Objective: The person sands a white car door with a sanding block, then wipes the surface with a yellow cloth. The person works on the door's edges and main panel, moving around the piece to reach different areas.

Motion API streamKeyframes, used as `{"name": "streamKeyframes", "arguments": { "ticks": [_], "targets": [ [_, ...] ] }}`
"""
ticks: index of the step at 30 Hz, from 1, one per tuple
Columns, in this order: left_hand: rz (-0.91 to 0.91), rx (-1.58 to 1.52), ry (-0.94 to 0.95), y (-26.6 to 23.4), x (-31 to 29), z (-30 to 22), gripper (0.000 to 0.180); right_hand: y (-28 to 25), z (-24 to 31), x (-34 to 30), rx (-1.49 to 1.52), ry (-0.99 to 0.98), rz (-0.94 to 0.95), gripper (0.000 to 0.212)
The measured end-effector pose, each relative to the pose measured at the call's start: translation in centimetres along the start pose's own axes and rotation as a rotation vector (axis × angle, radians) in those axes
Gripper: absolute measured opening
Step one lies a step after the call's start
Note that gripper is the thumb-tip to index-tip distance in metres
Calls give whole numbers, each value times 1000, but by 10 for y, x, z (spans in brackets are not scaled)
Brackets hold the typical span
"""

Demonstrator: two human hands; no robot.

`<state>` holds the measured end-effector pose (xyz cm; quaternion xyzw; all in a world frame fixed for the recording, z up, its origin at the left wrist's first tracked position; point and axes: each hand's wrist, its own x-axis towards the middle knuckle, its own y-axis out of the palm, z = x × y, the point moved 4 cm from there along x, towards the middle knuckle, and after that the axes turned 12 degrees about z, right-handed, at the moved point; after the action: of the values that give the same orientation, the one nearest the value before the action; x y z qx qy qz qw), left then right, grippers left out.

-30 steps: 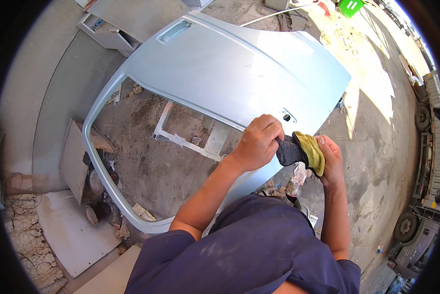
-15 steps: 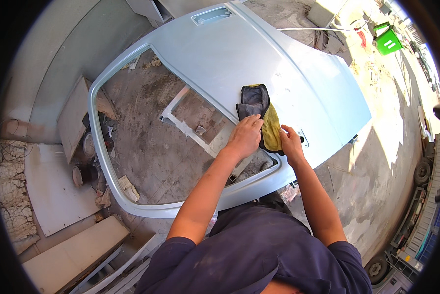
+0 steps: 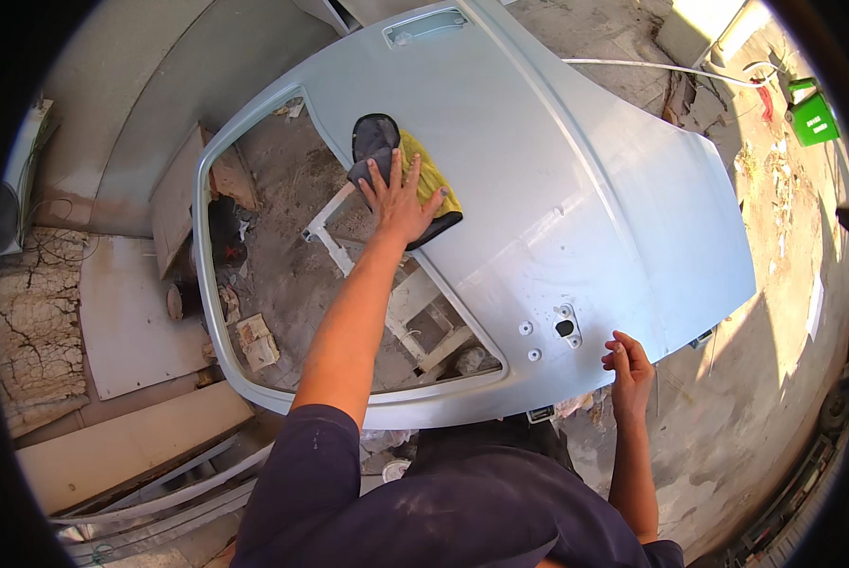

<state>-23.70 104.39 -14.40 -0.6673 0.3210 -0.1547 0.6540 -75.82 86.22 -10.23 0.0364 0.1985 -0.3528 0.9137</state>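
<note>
A silver-blue car door panel point(image 3: 529, 180) with a window opening lies below me. My left hand point(image 3: 404, 201) is spread flat on a folded grey and yellow cloth point(image 3: 431, 175), pressing it against the door beside the window frame. The cloth has a dark border, and its grey end overhangs the opening. Off the door's near right edge, my right hand point(image 3: 630, 366) is raised with loosely bent fingers and nothing visible in them. Close to it is the door handle hole point(image 3: 565, 328), with small round holes beside it.
A white metal frame point(image 3: 415, 303) shows through the window opening. Boards point(image 3: 141, 322) and long panels point(image 3: 131, 445) lie to the left by a grey wall. A pale hose point(image 3: 652, 64) crosses the ground at the far right, near a green bin point(image 3: 813, 118).
My left hand has slid the cloth forward and left along the window edge. My right hand has let go of the cloth and drawn back right, uncovering the handle hole.
</note>
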Motion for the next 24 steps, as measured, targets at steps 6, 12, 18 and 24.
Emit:
{"name": "streamKeyframes", "arguments": {
  "ticks": [6,12,18,24],
  "targets": [
    [31,23,-307,-14,83,39,100,-110,-67,-29,27,116,-226,32],
    [79,103,535,14,-30,-216,98,-128,-89,-38,95,136,-306,31],
    [384,-56,1294,59,-161,-388,91,-125,-71,-18,82,29,-291,29],
    [106,52,716,9,22,-271,84,-158,-93,-51,47,91,-417,28]
  ]
}}
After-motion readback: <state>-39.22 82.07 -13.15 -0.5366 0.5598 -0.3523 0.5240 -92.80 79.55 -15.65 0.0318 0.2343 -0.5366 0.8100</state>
